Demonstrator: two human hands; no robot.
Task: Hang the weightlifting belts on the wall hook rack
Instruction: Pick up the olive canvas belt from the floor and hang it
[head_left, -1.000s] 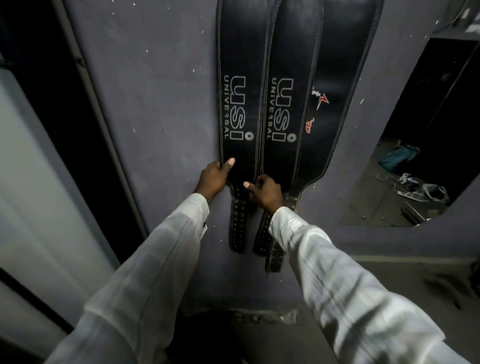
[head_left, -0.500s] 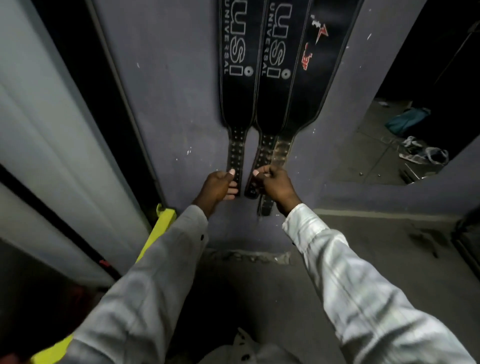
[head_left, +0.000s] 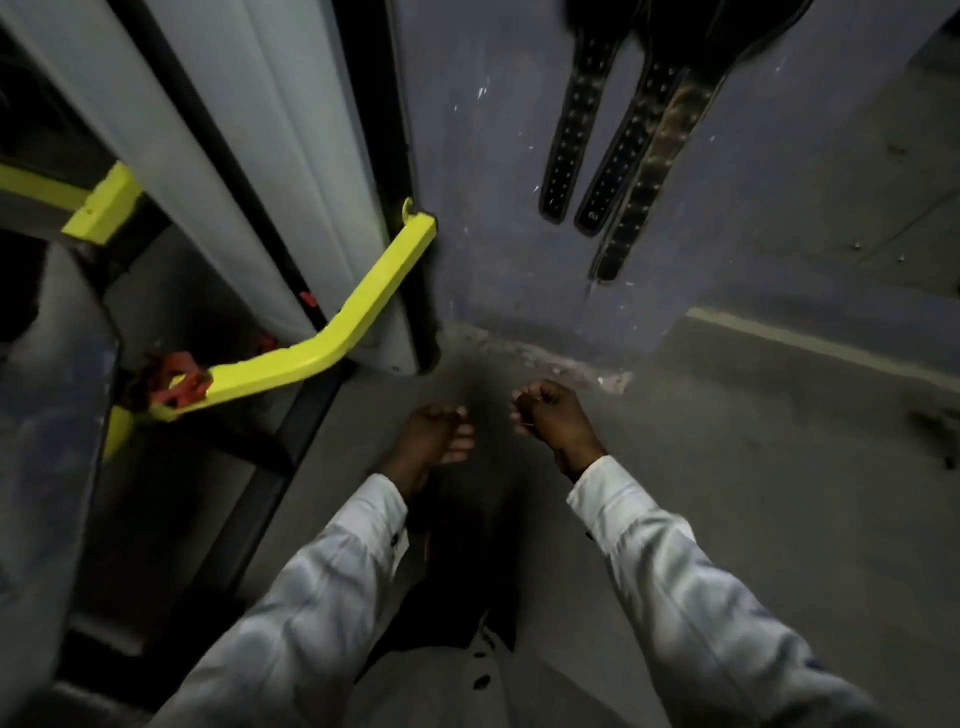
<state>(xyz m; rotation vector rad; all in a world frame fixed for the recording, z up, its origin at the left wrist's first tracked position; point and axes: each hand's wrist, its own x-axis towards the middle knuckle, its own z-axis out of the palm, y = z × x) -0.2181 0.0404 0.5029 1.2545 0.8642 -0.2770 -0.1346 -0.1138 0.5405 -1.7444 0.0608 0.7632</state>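
My left hand (head_left: 434, 439) is hanging low in front of the wall (head_left: 483, 182), fingers loosely bent and relaxed, nothing in it. My right hand (head_left: 550, 421) is beside it, a bit nearer the wall, with the fingers curled in toward the palm and nothing in it either. The two aren't touching, and both hover over the concrete floor (head_left: 753, 467) close to where it meets the wall. It's dim and kinda blurry, so that's all I can tell about the fingers.

The weightlifting belts (head_left: 621, 150) are up on the wall, flat against it, three side by side and well above my hands. From here I only see the narrow strap ends with their rows of holes, pointing down and fanned out a little. The right one reaches lowest down the wall, and its tip stops short of the floor. The wide parts run out of the top of the view, so I can't see what they're hanging from.

Left of the wall there's a pale grey panel (head_left: 270, 156) with a black edge. A bright yellow bar (head_left: 337, 327) bends across its foot, one end right at the wall's left edge. Something red (head_left: 176, 387) sits at the bar's other end, away from the wall. My white sleeves (head_left: 675, 597) fill the bottom.
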